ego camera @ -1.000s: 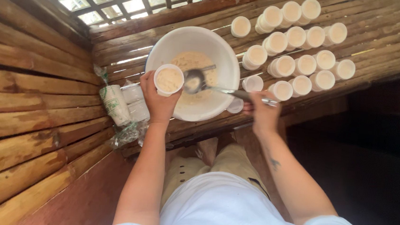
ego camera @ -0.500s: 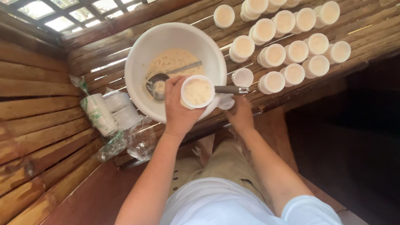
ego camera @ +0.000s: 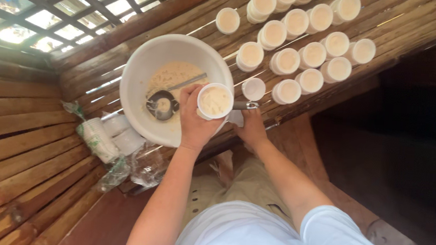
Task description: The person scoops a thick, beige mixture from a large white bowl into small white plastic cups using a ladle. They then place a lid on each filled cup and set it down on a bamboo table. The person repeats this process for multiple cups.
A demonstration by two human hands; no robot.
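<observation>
My left hand (ego camera: 193, 119) grips a small white cup (ego camera: 215, 101) filled with a cream-coloured mixture, held over the right rim of a large white bowl (ego camera: 139, 64). The bowl holds more of the same mixture. A metal ladle (ego camera: 162, 104) rests in it, scoop down in the liquid, its handle running right under the cup. My right hand (ego camera: 252, 129) is closed on the end of that handle at the bench edge. An empty white cup (ego camera: 254, 88) stands just right of the bowl.
Several filled white cups (ego camera: 302, 46) stand in rows on the bamboo bench (ego camera: 402, 23) to the right. A sleeve of stacked cups in plastic (ego camera: 97, 139) lies left of the bowl. Wooden slat wall on the left, lattice window at top left.
My left hand carried the filled cup from left of the ladle to over the bowl's right rim. The ladle dropped from above the mixture down into it.
</observation>
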